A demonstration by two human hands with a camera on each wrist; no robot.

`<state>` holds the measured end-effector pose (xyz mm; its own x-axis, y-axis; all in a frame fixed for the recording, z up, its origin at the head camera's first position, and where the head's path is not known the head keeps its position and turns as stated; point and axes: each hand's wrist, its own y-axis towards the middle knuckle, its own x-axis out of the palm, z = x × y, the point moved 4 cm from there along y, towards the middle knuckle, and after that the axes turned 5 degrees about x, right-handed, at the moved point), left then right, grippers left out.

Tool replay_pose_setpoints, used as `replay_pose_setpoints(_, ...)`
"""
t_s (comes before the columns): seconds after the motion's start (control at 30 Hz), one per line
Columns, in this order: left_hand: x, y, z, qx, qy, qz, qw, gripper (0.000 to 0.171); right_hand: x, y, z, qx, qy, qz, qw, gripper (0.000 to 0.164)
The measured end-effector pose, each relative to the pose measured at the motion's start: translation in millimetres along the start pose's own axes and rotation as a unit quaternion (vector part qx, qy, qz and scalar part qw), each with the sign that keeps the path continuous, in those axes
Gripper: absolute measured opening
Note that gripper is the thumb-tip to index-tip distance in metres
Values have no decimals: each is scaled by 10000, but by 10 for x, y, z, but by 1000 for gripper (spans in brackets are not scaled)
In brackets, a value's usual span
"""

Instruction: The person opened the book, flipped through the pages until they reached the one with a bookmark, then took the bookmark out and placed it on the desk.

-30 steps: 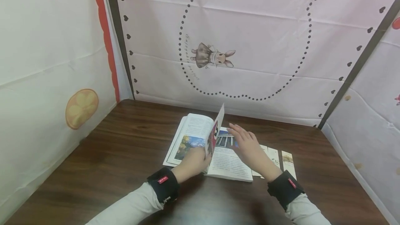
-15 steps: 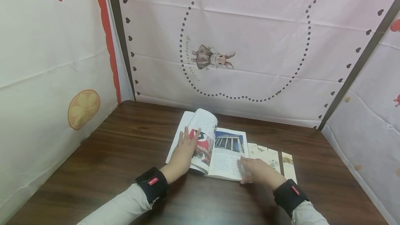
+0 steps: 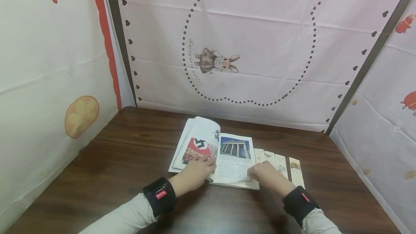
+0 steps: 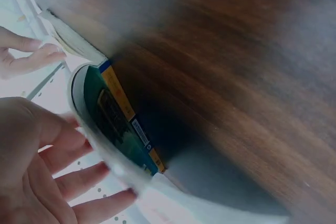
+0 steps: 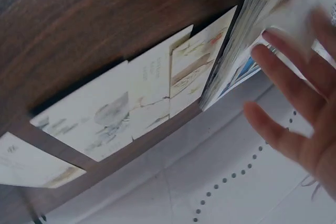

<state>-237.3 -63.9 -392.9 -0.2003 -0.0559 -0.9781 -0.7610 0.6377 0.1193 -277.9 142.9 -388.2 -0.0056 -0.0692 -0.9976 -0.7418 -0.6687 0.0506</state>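
Note:
An open book lies on the table, a picture of a columned building on its right page. The curved left page shows a red flag photo. My left hand rests on the lower part of the left page near the spine, fingers extended; the left wrist view shows its spread fingers beside the book's dark green and yellow cover. At the book's right edge, my right hand pinches the lower corner of the right page between thumb and forefinger. Its other fingers stand apart in the right wrist view.
Several pale illustrated cards lie in an overlapping row right of the book, with one separate card at the end. The dark wooden table is bounded by printed cloth walls at the back and sides.
A leaf that stood upright has gone over to the left and lies on that side. My left hand has slid down toward the spine; my right hand has come down to the right page's edge.

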Motion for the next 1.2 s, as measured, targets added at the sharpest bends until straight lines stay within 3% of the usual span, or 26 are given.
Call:
replay_pose_setpoints(0.13, -36, 23, -1, -234, -178, 296, 9991, 32, -106, 41, -65, -39, -792, 556, 9953, 14)
replay_pose_setpoints(0.27, -51, 54, 42, -290, -329, 425, 9981, 28, -234, 38, -186, -130, -1087, 1382, 9843, 20)
replay_pose_setpoints(0.37, -60, 80, 65, -233, -479, 417, 9977, 25, -334, 36, -295, -336, -1148, 2295, 9659, 24)
replay_pose_setpoints(0.5, -64, 116, 72, -494, -969, 86, 9940, 38, -449, 52, -454, -880, -1285, 3379, 9282, 28)
replay_pose_setpoints(0.57, -65, 139, 77, -763, -1223, 3, 9896, 46, -496, 72, -542, -1055, -1342, 3631, 9160, 30)
replay_pose_setpoints(0.67, -88, 183, 82, -1102, -1308, 280, 9849, 43, -543, 116, -658, -1199, -1429, 3789, 9064, 32)
replay_pose_setpoints(0.77, -121, 213, 55, -1380, -1026, 714, 9825, 32, -568, 181, -742, -1219, -1520, 3797, 9044, 32)
replay_pose_setpoints(0.87, -130, 217, -5, -1691, -1117, 943, 9747, 27, -580, 223, -766, -1127, -1478, 3775, 9072, 29)
replay_pose_setpoints(1.03, -105, 137, -121, -2088, -2123, 1351, 9450, 21, -540, 195, -672, -864, -1107, 3773, 9154, 28)
replay_pose_setpoints(1.13, -100, 65, -182, -2113, -2194, 1855, 9342, 17, -486, 162, -551, -525, -779, 3528, 9310, 23)
replay_pose_setpoints(1.2, -109, 26, -219, -2106, -2129, 2173, 9290, 26, -428, 153, -446, -154, -513, 3025, 9517, 17)
